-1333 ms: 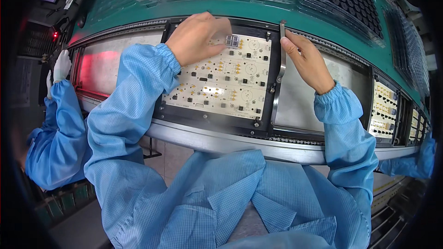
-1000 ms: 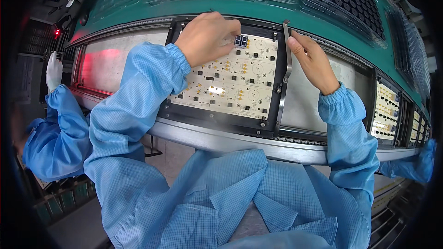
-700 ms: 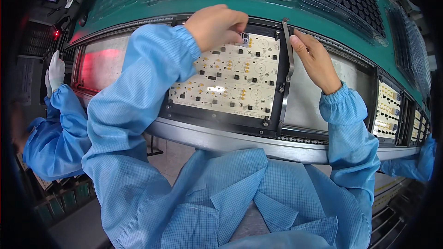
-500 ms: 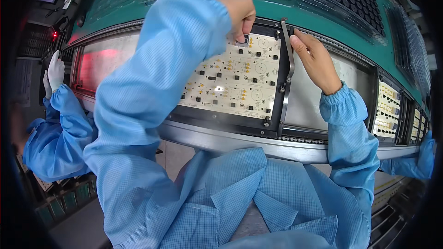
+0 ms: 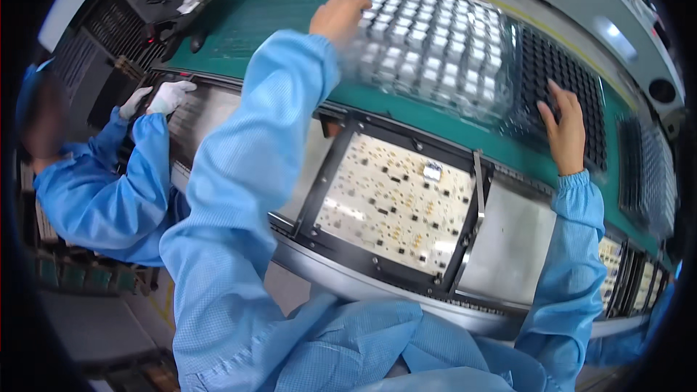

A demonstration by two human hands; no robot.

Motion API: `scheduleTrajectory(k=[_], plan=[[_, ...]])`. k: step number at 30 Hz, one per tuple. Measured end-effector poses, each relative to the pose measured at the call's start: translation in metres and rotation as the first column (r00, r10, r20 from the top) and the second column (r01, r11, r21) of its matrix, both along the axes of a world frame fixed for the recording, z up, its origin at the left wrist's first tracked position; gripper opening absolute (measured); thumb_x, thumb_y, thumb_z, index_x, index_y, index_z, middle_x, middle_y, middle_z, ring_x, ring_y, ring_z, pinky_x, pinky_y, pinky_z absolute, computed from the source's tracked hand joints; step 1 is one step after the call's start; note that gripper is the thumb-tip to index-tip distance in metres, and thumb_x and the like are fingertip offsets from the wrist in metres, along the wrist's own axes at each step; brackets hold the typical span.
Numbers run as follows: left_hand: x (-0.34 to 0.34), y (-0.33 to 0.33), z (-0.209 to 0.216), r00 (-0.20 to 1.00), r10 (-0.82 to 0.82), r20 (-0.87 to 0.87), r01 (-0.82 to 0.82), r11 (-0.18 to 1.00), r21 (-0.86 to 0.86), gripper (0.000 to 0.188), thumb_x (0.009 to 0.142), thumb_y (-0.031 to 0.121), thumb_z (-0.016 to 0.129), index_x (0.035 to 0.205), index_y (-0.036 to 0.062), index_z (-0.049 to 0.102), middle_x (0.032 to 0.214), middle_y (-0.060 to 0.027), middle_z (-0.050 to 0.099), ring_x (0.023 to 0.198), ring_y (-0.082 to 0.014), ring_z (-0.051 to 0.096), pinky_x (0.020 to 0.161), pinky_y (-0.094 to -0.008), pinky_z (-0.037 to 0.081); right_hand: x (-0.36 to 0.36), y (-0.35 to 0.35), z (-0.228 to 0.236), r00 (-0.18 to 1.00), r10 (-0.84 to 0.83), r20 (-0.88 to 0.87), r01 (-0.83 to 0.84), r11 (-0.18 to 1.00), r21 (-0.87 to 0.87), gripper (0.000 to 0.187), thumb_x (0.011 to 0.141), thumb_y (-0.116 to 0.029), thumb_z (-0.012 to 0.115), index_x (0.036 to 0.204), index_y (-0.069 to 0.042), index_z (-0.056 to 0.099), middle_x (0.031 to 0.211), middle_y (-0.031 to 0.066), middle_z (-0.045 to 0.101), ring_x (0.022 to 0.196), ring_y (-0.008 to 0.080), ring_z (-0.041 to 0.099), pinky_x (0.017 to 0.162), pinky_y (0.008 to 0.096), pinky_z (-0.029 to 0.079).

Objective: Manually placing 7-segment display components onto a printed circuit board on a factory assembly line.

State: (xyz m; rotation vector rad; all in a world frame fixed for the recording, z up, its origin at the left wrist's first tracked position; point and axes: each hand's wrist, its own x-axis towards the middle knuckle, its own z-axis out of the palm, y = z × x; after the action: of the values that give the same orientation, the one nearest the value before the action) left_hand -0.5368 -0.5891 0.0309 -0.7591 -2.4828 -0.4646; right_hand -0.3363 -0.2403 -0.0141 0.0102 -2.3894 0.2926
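Note:
My left hand [image 5: 339,20] reaches over the left end of a clear plastic tray [image 5: 497,110] filled with several rows of whitish, block-shaped parts [image 5: 428,47]. Its fingers bend down by the parts; the tips are hidden, so their grip is unclear. Thumb and fingers apart, my right hand [image 5: 564,127] holds nothing and is at a second tray of round black parts [image 5: 541,65]. Between my arms, a cream circuit board [image 5: 363,199] with small black and gold components lies in a black frame [image 5: 348,247]. One shiny silver component [image 5: 432,170] sits on its upper part.
A metal bar [image 5: 479,185] stands along the frame's right side. Beyond the conveyor rail [image 5: 348,283] runs a green work surface [image 5: 283,7]. To the left is a co-worker's white-gloved hand [image 5: 170,96]. More clear trays [image 5: 646,167] are stacked at far right, above further boards [image 5: 610,265].
My left hand has left the board for the whitish parts' tray. My right hand has moved from beside the metal bar to the black parts. The view has shifted, showing more of the trays.

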Motion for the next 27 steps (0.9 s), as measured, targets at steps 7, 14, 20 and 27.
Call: scheduleTrajectory(k=[7,14,20,27], plan=[[-0.056,0.031,-0.028,0.967,0.086,0.240,0.012,0.925,-0.379,0.029,0.077,0.009,0.063,0.105,0.0140,0.067,0.108,-0.0153,0.064,0.102,-0.0312,0.061,0.090,-0.0425,0.047,-0.034,0.062,-0.045,0.980,0.066,0.189,-0.073,0.997,0.031,0.033,0.083,-0.015,0.065,0.112,0.001,0.059,0.105,0.0166,0.057,0.100,0.0324,0.055,0.087,0.0357,0.043],[-0.100,0.072,-0.037,0.946,0.210,0.247,-0.067,0.871,-0.487,0.029,0.082,0.014,0.055,0.110,0.0076,0.063,0.112,-0.0197,0.062,0.103,-0.0348,0.060,0.091,-0.0439,0.046,-0.096,0.111,-0.027,0.943,0.099,0.317,-0.088,0.995,-0.048,0.031,0.084,-0.016,0.064,0.109,0.002,0.059,0.097,0.0124,0.055,0.092,0.0266,0.057,0.081,0.0323,0.045],[-0.088,0.088,-0.031,0.962,0.091,0.259,0.024,0.912,-0.409,0.033,0.083,0.013,0.053,0.115,0.0075,0.059,0.114,-0.0190,0.061,0.104,-0.0351,0.060,0.092,-0.0440,0.045,-0.089,0.105,-0.014,0.935,0.127,0.331,-0.137,0.991,0.007,0.028,0.083,-0.014,0.064,0.106,0.002,0.059,0.101,0.0125,0.056,0.092,0.0278,0.057,0.078,0.0330,0.046],[0.088,0.049,-0.015,0.755,-0.514,0.407,0.332,0.835,0.439,0.042,0.085,0.022,0.065,0.122,0.0064,0.055,0.116,-0.0112,0.061,0.110,-0.0202,0.058,0.095,-0.0322,0.045,-0.085,0.099,0.000,0.954,0.200,0.222,-0.233,0.963,0.138,0.027,0.083,-0.020,0.067,0.103,-0.003,0.062,0.092,0.0135,0.065,0.085,0.0269,0.064,0.076,0.0352,0.049]])
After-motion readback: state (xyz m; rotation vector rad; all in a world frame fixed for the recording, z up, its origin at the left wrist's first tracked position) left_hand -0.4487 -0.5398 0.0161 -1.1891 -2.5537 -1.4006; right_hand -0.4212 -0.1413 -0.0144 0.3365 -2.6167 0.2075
